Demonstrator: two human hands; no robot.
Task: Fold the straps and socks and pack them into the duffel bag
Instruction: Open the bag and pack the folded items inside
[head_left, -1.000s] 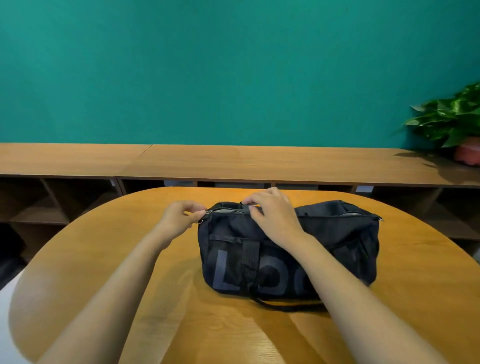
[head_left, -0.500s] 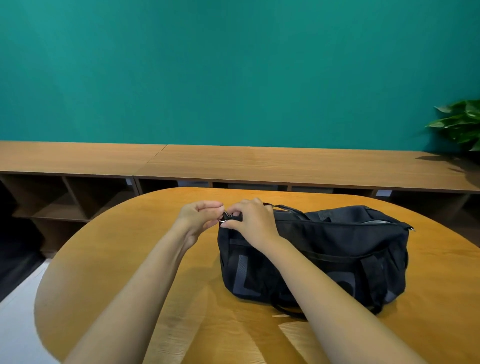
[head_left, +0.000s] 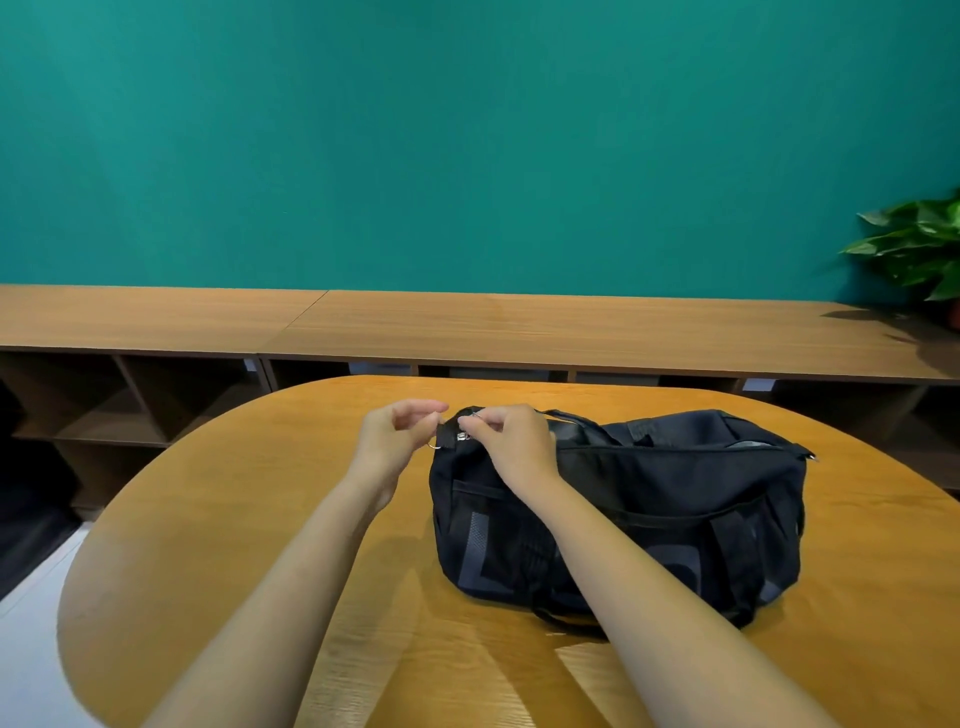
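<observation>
Wooden table: duffel bag upright, long axis left-right.

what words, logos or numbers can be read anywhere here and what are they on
"L": a large grey letter printed on the front of the black duffel bag, at the end near the hands.
More grey letters after it: partly covered by the right arm and too dark to read.
Table, shelf unit, wall, plant: no text visible.

Bright even light; soft arm shadows on table (edges bowed by wide lens).
</observation>
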